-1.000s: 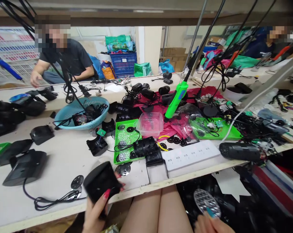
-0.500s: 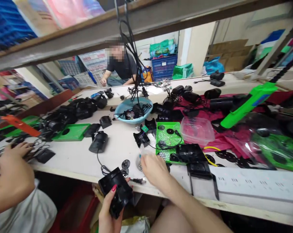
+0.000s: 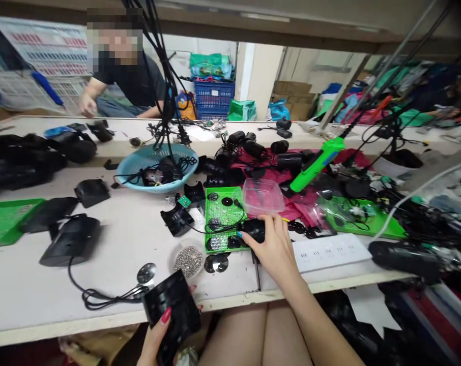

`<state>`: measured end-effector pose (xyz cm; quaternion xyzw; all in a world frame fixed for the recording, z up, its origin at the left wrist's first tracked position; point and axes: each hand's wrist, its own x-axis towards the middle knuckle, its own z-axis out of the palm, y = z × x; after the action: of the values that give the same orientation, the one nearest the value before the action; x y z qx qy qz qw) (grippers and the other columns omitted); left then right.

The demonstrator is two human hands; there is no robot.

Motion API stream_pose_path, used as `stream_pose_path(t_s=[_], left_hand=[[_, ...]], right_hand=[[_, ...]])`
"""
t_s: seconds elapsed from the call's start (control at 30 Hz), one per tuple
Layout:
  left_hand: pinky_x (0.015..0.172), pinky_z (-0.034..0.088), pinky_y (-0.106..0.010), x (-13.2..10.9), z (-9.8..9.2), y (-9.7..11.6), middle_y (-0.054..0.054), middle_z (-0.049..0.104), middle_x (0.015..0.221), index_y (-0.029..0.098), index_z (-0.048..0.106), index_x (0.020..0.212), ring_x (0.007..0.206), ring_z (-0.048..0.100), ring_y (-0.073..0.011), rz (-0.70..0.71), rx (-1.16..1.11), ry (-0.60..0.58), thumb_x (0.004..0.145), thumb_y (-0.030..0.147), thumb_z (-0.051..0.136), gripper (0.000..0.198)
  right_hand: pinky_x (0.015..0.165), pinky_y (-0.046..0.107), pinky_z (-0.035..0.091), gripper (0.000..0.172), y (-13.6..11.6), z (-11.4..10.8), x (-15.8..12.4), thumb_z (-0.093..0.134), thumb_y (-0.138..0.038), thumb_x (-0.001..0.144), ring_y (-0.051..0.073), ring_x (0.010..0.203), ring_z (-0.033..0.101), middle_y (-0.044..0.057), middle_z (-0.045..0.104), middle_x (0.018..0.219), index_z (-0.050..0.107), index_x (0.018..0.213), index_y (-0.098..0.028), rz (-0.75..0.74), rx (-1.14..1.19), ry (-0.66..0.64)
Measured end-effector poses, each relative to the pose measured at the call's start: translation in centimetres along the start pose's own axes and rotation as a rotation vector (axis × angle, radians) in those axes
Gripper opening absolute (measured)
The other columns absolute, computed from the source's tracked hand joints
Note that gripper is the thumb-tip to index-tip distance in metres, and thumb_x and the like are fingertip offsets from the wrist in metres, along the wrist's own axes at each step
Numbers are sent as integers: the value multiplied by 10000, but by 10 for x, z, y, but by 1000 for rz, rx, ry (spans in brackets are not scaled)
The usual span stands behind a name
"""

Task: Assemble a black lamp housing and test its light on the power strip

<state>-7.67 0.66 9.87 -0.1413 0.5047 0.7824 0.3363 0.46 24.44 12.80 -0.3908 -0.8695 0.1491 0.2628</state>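
Note:
In my left hand [image 3: 156,334], at the table's front edge, is a black plastic housing [image 3: 175,300], tilted, the thumb with its red nail across it. My right hand [image 3: 276,249] has its fingers around another black plastic housing [image 3: 253,230] at the right edge of a green perforated tray [image 3: 223,191]; whether it is lifted I cannot tell. A black cord runs from there to an open black shell [image 3: 176,219] with a small green circuit board [image 3: 184,202] beside it. Between my hands stand a bowl of small metal screws [image 3: 188,261] and dark round discs [image 3: 216,263].
A blue basket [image 3: 157,188] holds black parts and cords. A bright green electric screwdriver [image 3: 316,165] hangs over a clear plastic box [image 3: 263,195]. A white power strip [image 3: 332,252] lies right of my hand. A corded black unit [image 3: 72,241] sits left. Another person [image 3: 131,84] sits across.
My right hand has moved right, from the screw bowl to the black housing beside the green tray. My left hand still holds its housing. The view has swung right; the neighbour's arm has left it.

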Motion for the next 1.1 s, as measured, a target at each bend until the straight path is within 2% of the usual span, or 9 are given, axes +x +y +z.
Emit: stream_pose_path(t_s=[0.1,0.27,0.37,0.5,0.67,0.73,0.8,0.97,1.1], left_hand=[[832,616,-314,7,16,-6,-94,754,1158,193,659,1247,992,729,-297,-138,-28,-80,683,495,835,663],[891,604,-436,16,46,-7,-138,771,1066,134,703,1174,929,742,-335,-178,-85,-324,723,685,742,713],[901,596,-453,19,56,-6,-137,771,1064,142,722,1142,894,747,-331,-131,-88,-396,672,722,760,747],[999,543,-459,20,65,-12,-127,770,1068,146,722,1155,1049,708,-342,-38,-71,-383,714,721,727,725],[965,553,-327,27,86,-22,-57,779,1057,202,734,1124,1037,711,-229,-17,-67,-213,970,553,495,452],[930,567,-325,29,92,-22,-55,777,1067,213,720,1162,981,724,-219,-14,-56,-199,997,534,438,458],[929,566,-325,28,95,-22,-52,772,1092,228,703,1203,981,724,-218,1,-53,-206,988,546,451,459],[877,577,-310,12,108,-30,-38,780,1048,250,729,1162,961,724,-227,4,-119,-223,867,656,567,527],[837,580,-284,2,125,-43,-31,769,1084,271,738,1138,993,716,-235,0,-104,-334,745,715,648,600]], right_hand=[[985,574,465,733,27,7,-6,878,-409,714,433,1224,486,208,464,1404,528,1309,-161,22,-81,-88],[1020,518,457,220,37,16,-20,686,-156,823,357,1208,522,151,494,1399,676,1039,-193,-42,115,-36],[1059,477,420,163,37,3,-23,614,-202,882,305,1213,524,110,567,1303,670,1035,-212,-71,330,43],[934,398,475,167,20,-15,-36,618,-292,932,258,1035,615,59,658,1102,644,1086,-234,8,674,147],[892,344,454,129,-2,-16,-51,575,-309,972,245,1040,622,48,660,1148,663,1040,-243,-76,630,-68],[887,343,460,176,3,-16,-48,573,-351,977,248,1035,618,61,659,1138,648,1082,-230,24,674,10],[888,345,471,248,13,-18,-45,562,-404,983,250,1035,606,75,652,1126,627,1129,-214,133,781,58],[902,305,503,285,12,-18,-61,527,-444,996,225,1013,622,62,664,1049,654,1060,-197,144,993,-140],[942,275,504,315,-3,-36,-84,527,-441,1004,227,1193,572,61,630,1261,624,1223,-235,241,1168,-139]])
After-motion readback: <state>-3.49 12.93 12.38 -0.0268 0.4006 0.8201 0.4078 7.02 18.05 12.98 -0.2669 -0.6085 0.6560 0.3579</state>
